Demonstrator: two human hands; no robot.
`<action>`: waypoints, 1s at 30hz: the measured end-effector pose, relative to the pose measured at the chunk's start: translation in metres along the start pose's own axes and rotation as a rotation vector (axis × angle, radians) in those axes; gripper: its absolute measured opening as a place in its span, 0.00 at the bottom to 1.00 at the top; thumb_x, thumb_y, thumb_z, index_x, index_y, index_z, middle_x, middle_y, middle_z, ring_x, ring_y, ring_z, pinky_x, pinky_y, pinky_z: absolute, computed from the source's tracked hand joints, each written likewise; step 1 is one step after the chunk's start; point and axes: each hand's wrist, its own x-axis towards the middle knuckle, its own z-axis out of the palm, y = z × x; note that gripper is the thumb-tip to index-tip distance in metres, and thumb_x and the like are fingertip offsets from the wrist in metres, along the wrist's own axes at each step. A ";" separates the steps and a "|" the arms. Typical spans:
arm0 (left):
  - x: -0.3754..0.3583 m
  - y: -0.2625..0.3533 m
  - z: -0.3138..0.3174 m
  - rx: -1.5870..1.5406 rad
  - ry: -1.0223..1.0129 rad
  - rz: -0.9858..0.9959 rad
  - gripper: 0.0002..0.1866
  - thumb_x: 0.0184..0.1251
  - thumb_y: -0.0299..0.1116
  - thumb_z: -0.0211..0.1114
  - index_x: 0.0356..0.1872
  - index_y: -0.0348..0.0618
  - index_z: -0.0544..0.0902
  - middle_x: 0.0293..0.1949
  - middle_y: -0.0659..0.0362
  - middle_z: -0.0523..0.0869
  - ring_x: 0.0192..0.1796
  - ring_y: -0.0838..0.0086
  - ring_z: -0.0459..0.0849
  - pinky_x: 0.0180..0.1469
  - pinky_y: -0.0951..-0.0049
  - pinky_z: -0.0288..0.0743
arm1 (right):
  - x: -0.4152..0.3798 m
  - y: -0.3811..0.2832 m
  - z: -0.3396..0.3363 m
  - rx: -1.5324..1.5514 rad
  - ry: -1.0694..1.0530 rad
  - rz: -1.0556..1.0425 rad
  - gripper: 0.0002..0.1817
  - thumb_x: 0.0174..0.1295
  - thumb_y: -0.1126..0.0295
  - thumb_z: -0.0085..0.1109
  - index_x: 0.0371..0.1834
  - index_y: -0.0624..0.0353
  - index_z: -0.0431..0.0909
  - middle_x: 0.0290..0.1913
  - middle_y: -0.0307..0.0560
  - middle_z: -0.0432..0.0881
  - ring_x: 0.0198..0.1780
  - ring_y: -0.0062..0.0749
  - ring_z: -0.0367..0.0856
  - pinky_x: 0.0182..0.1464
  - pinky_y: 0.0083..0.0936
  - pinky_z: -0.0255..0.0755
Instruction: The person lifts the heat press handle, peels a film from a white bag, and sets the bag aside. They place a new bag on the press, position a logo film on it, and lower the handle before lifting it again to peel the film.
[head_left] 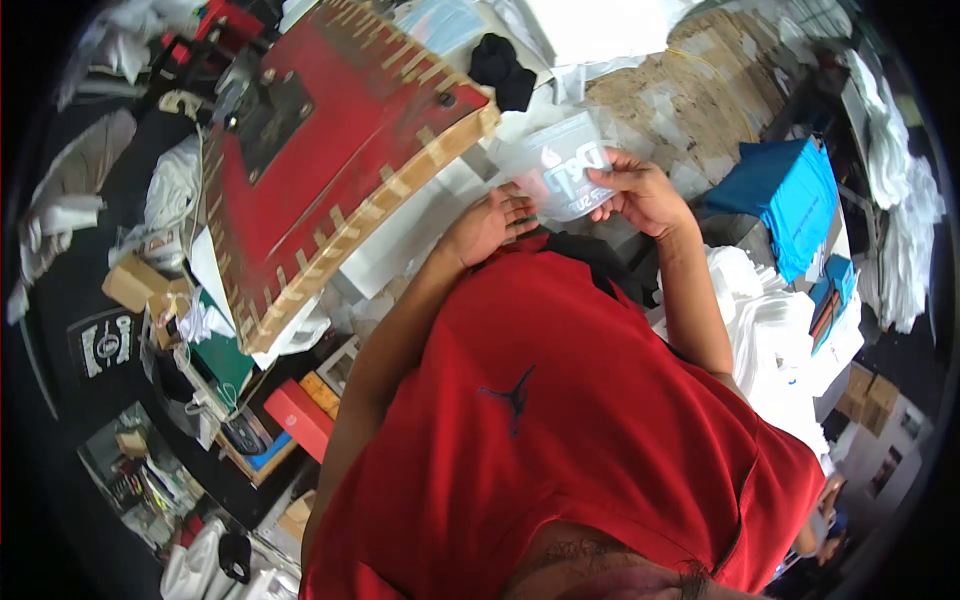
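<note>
A clear plastic sheet [563, 170] with white printed lettering and a pinkish patch is held up before my chest. My right hand [645, 195] pinches it at its right edge, thumb on the near face and fingers behind. Beside its lower left edge is my left hand [490, 226], palm turned inward and fingers spread, fingertips right at the sheet. The sheet's left part is slightly blurred.
A large red board with a taped wooden edge [370, 195] slants at the left. A black cloth [502, 72] lies beyond it. To the right are blue fabric [785, 195] and a pile of white cloth [745, 310]. A red box [300, 418] sits lower left.
</note>
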 end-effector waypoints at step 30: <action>-0.151 0.058 0.014 0.520 0.875 0.548 0.13 0.67 0.29 0.70 0.50 0.36 0.85 0.44 0.59 0.87 0.44 0.75 0.84 0.47 0.74 0.80 | 0.109 0.031 0.055 -0.390 -0.032 0.160 0.23 0.70 0.64 0.60 0.63 0.65 0.74 0.51 0.54 0.86 0.38 0.35 0.88 0.44 0.23 0.81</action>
